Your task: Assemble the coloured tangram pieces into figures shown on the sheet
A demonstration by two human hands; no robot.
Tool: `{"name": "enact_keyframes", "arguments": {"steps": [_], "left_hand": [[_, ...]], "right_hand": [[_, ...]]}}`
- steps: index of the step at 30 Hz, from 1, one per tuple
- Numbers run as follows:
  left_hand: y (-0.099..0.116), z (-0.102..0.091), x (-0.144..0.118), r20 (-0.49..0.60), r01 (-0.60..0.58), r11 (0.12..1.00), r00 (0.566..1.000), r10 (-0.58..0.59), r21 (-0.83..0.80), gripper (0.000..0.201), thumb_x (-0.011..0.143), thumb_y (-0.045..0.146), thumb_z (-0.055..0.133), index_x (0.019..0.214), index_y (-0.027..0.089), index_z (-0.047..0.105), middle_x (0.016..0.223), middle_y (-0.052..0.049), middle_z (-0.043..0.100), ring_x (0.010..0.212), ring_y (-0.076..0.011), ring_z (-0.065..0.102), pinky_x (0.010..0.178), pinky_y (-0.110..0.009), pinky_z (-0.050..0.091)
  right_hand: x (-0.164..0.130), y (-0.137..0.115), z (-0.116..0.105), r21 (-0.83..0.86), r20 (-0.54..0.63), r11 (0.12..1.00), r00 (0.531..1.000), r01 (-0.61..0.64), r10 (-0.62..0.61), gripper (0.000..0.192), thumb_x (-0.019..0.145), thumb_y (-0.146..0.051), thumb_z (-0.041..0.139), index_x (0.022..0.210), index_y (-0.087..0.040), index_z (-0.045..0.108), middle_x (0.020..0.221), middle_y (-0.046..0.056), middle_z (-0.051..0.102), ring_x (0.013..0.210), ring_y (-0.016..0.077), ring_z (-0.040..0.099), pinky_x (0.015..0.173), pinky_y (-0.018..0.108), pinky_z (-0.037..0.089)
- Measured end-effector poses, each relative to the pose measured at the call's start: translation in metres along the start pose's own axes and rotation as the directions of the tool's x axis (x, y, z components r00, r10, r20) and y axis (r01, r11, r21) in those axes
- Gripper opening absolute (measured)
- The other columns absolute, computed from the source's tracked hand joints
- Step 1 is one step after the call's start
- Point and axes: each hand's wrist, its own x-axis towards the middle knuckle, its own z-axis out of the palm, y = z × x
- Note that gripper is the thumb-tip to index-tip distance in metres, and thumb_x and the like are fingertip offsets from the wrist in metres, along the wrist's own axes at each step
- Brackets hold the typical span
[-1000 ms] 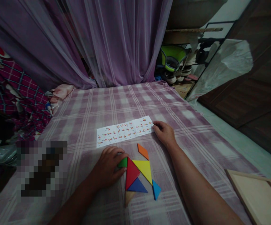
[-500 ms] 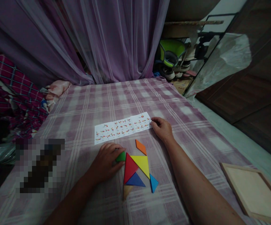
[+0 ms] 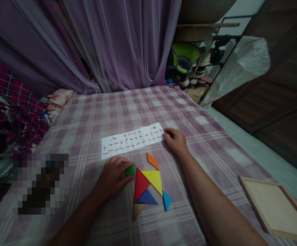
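My left hand grips the green tangram piece between thumb and fingers, just left of the large red triangle. Right of the red triangle lies a large yellow triangle. An orange parallelogram sits above the yellow one. Below are a dark blue triangle, a light blue triangle and a wood-coloured piece. Beyond the pieces lies a white instruction sheet printed with small coloured figures. My right hand pinches the sheet's right end.
A shallow wooden tray rests on the checked bedsheet at the right. Purple curtains hang at the far edge. A shoe rack and a dark wooden door stand to the right. A blurred-out patch covers something at the left.
The whole view has shifted slightly, so everything appears a little further left. Both hands keep nearly the same pose and hold.
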Motion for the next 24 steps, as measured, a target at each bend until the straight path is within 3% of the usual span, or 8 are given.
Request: {"name": "enact_keyframes", "arguments": {"steps": [12,24], "left_hand": [[-0.0017,-0.0015,-0.0006,0.019,-0.077,0.996,0.997,0.078,-0.039,0.036,0.094,0.050,0.053,0.120,0.026,0.060,0.111,-0.006,0.067,0.104,-0.0250,0.058,0.097,-0.047,0.038],[-0.0008,-0.0029,0.0000,0.050,-0.054,0.997,0.997,0.057,-0.050,0.037,0.093,0.050,0.055,0.120,0.027,0.060,0.111,-0.006,0.068,0.105,-0.0255,0.059,0.099,-0.048,0.039]], "right_hand": [[0.0005,0.0000,-0.0008,-0.013,0.009,1.000,1.000,0.010,-0.010,0.026,0.080,-0.032,0.056,0.096,-0.022,0.074,0.094,0.006,0.076,0.085,0.0226,0.068,0.081,0.036,0.050],[-0.0001,-0.0011,-0.0016,-0.005,0.007,1.000,1.000,0.003,-0.003,0.025,0.079,-0.032,0.057,0.095,-0.023,0.075,0.092,0.004,0.076,0.083,0.0224,0.067,0.082,0.037,0.050]]}}
